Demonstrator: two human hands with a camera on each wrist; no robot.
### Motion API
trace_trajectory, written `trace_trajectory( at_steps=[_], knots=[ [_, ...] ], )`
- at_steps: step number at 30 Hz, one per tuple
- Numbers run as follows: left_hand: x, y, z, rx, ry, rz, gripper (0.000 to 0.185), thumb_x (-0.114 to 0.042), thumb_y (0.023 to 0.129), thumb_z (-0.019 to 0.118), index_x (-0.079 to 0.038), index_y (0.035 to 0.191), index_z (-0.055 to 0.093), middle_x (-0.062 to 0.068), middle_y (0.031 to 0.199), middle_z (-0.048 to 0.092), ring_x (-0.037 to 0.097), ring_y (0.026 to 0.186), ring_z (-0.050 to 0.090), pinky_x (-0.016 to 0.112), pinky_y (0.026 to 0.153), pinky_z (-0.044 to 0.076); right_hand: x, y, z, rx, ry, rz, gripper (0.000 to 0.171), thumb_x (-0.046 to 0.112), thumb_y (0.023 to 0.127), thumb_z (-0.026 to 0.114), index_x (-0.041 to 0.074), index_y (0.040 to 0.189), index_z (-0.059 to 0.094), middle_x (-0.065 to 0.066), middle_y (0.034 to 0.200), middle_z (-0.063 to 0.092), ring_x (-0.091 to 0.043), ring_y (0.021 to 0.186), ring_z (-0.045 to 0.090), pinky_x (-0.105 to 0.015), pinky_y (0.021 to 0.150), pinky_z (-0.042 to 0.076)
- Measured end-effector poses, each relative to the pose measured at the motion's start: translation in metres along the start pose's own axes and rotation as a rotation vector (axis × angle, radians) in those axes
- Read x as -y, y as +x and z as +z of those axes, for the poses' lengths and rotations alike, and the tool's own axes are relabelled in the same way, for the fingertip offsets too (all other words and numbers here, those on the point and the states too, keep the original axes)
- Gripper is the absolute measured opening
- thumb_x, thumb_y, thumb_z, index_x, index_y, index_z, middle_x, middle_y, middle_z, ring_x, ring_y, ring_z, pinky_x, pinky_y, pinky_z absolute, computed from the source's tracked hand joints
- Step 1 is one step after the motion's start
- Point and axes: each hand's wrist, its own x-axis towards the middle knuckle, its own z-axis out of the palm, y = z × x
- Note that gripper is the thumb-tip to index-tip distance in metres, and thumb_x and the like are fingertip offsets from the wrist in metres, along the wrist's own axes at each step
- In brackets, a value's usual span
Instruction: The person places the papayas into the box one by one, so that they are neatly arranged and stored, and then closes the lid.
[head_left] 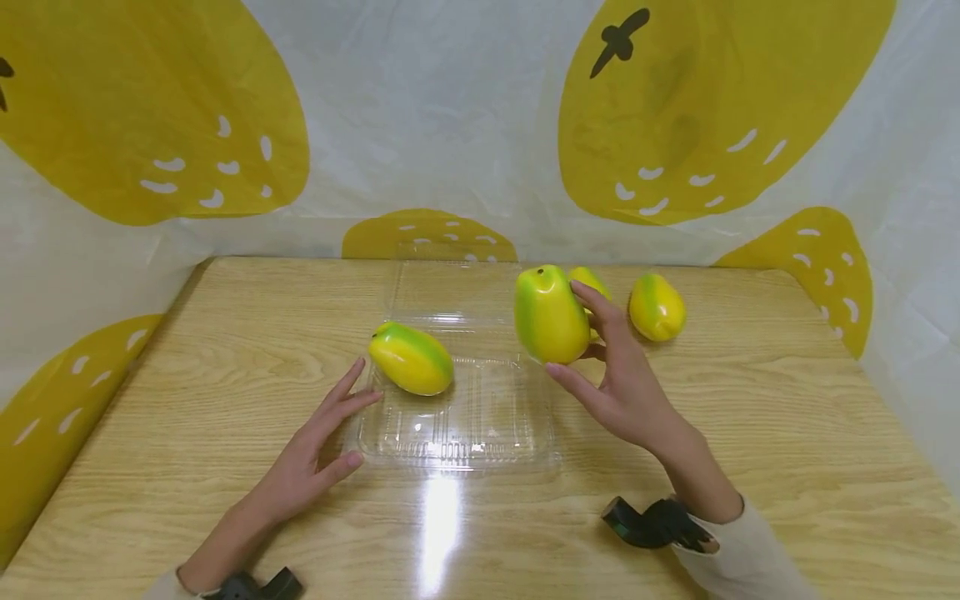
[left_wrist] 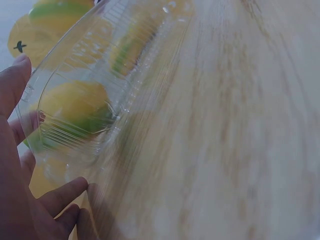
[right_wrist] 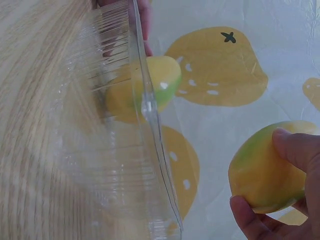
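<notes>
My right hand point(head_left: 600, 350) grips a yellow-green mango point(head_left: 550, 317) and holds it above the right side of a clear plastic clamshell box point(head_left: 480, 417); the right wrist view shows the thumb and fingers curled round this mango point(right_wrist: 265, 172). Another mango point(head_left: 411, 358) lies in the box's left part. My left hand point(head_left: 330, 425) rests flat on the table, its straight fingers touching the box's left edge point(left_wrist: 70, 165). Through the plastic, the mango point(left_wrist: 75, 107) shows in the left wrist view.
Two more mangoes point(head_left: 657, 307) point(head_left: 592, 283) lie on the wooden table point(head_left: 750, 433) behind my right hand. A white curtain with yellow fruit prints point(head_left: 450, 125) encloses the table at the back and both sides. The box's open lid point(head_left: 450, 287) lies toward the back.
</notes>
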Motion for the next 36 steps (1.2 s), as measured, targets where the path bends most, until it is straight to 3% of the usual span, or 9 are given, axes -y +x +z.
trace_trajectory(
  at_steps=[7, 16, 27, 36],
  knots=[
    [0.001, 0.0, 0.0, -0.002, 0.006, -0.002, 0.056, -0.032, 0.086, 0.057, -0.004, 0.132, 0.04, 0.016, 0.147, 0.01, 0.035, 0.132, 0.013, 0.066, 0.09, 0.017, -0.001, 0.008, 0.009, 0.029, 0.021, -0.014, 0.077, -0.006, 0.07, 0.071, 0.003, 0.134, 0.029, -0.01, 0.125, 0.041, -0.019, 0.096, 0.048, -0.035, 0.071, 0.048],
    [0.003, 0.0, 0.0, 0.001, 0.003, -0.004, 0.056, -0.031, 0.086, 0.057, -0.004, 0.132, 0.04, 0.016, 0.147, 0.01, 0.035, 0.132, 0.012, 0.066, 0.09, 0.017, -0.003, 0.014, 0.019, 0.066, -0.007, 0.011, 0.074, 0.003, 0.072, 0.072, 0.006, 0.133, 0.031, -0.01, 0.131, 0.04, -0.023, 0.107, 0.044, -0.041, 0.082, 0.041],
    [-0.018, 0.006, -0.003, -0.006, -0.011, 0.001, 0.053, -0.024, 0.086, 0.057, 0.0, 0.13, 0.041, 0.02, 0.145, 0.011, 0.037, 0.131, 0.013, 0.062, 0.093, 0.016, -0.049, 0.01, 0.042, 0.102, -0.011, -0.037, 0.081, 0.015, 0.073, 0.073, 0.023, 0.139, 0.026, 0.006, 0.14, 0.03, -0.015, 0.122, 0.034, -0.037, 0.09, 0.037],
    [-0.001, 0.001, -0.002, 0.003, -0.003, -0.007, 0.056, -0.026, 0.085, 0.058, -0.003, 0.132, 0.039, 0.017, 0.146, 0.009, 0.035, 0.132, 0.012, 0.056, 0.098, 0.015, -0.06, 0.008, 0.048, 0.096, -0.057, -0.108, 0.08, 0.019, 0.071, 0.075, 0.019, 0.138, 0.031, 0.003, 0.14, 0.031, -0.019, 0.123, 0.03, -0.039, 0.099, 0.024]
  ],
)
